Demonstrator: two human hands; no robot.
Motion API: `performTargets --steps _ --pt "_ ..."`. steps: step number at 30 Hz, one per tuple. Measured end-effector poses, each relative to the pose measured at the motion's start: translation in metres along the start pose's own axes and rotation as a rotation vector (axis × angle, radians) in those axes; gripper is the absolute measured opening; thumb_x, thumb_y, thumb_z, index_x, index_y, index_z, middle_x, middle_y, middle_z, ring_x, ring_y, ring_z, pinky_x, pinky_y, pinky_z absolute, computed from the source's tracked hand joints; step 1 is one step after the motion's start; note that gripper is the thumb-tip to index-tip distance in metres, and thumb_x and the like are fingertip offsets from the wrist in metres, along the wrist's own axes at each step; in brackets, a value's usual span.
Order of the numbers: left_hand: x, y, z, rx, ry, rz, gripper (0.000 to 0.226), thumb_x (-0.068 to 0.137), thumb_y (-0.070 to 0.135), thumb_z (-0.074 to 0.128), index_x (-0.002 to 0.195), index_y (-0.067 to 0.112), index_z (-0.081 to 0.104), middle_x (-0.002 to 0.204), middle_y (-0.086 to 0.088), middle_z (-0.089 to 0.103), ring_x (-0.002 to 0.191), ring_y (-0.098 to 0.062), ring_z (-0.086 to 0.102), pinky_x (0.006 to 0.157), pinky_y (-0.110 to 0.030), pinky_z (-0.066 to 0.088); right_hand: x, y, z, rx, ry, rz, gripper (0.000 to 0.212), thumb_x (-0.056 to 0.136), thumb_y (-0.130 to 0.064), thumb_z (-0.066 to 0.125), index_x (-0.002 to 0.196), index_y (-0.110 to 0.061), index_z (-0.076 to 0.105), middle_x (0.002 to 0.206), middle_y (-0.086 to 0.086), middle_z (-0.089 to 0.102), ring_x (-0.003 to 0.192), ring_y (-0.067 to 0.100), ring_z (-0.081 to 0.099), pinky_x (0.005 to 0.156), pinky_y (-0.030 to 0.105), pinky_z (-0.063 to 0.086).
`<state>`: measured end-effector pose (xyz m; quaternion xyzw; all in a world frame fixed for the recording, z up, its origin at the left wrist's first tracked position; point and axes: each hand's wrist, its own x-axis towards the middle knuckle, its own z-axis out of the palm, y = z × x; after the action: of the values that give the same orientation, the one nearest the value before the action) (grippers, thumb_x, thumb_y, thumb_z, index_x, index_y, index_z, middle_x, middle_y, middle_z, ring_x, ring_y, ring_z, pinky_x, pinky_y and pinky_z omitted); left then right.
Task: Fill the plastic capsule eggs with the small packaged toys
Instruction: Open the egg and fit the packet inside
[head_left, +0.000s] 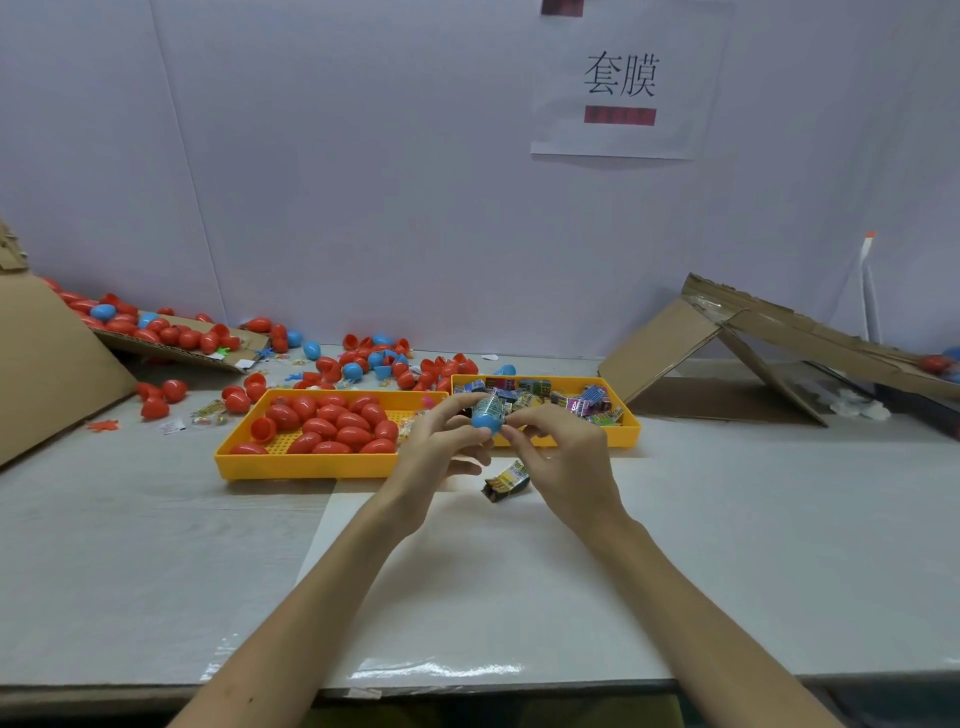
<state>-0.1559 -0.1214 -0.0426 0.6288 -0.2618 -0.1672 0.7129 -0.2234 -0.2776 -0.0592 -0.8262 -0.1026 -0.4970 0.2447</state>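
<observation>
My left hand (441, 447) grips a blue capsule egg half (487, 420) above the table, just in front of the two yellow trays. A small packaged toy (492, 404) sticks out of the half's open top. My right hand (561, 452) pinches at the blue half's right side with thumb and forefinger. Another packaged toy (506, 480) lies on the table under my hands. The left yellow tray (306, 462) holds several red eggs (332, 426). The right yellow tray (626, 434) holds several packaged toys (566, 402).
Loose red and blue eggs (363, 364) and small toys are scattered behind the trays and on a cardboard flap (171, 345) at the left. A folded cardboard box (727, 353) stands at the right. A white wall with a paper sign (623, 78) closes the back.
</observation>
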Motion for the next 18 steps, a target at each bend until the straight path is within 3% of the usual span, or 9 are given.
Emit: performTargets --steps 4,13,18 --pt "0.0015 -0.0034 -0.0014 0.070 0.015 0.067 0.033 0.092 0.008 0.067 0.118 0.029 0.064 0.079 0.003 0.073 0.073 -0.015 0.068 0.066 -0.024 0.056 -0.0002 0.0011 -0.0005 -0.008 -0.022 0.018 0.007 0.089 -0.009 0.074 0.095 -0.008 0.073 0.089 0.001 0.072 0.076 0.010 0.065 0.069 0.031 0.056" --pt "0.0014 -0.0052 -0.0005 0.196 0.051 0.158 0.034 0.092 0.007 0.069 0.118 0.029 0.063 0.085 -0.002 0.070 0.068 -0.014 0.068 0.068 -0.029 0.055 0.0001 0.0019 -0.0007 -0.009 -0.034 -0.006 0.010 0.087 -0.004 0.075 0.097 -0.005 0.075 0.091 0.005 0.073 0.078 0.014 0.066 0.069 0.028 0.056" --pt "0.0001 -0.0049 0.0017 0.220 0.038 0.211 0.034 0.092 0.014 0.072 0.112 0.039 0.061 0.082 0.005 0.074 0.070 -0.016 0.071 0.066 -0.026 0.057 -0.0002 -0.0008 -0.0021 -0.044 0.011 -0.021 0.008 0.085 0.000 0.076 0.091 -0.005 0.072 0.085 0.005 0.070 0.071 0.015 0.063 0.066 0.026 0.054"
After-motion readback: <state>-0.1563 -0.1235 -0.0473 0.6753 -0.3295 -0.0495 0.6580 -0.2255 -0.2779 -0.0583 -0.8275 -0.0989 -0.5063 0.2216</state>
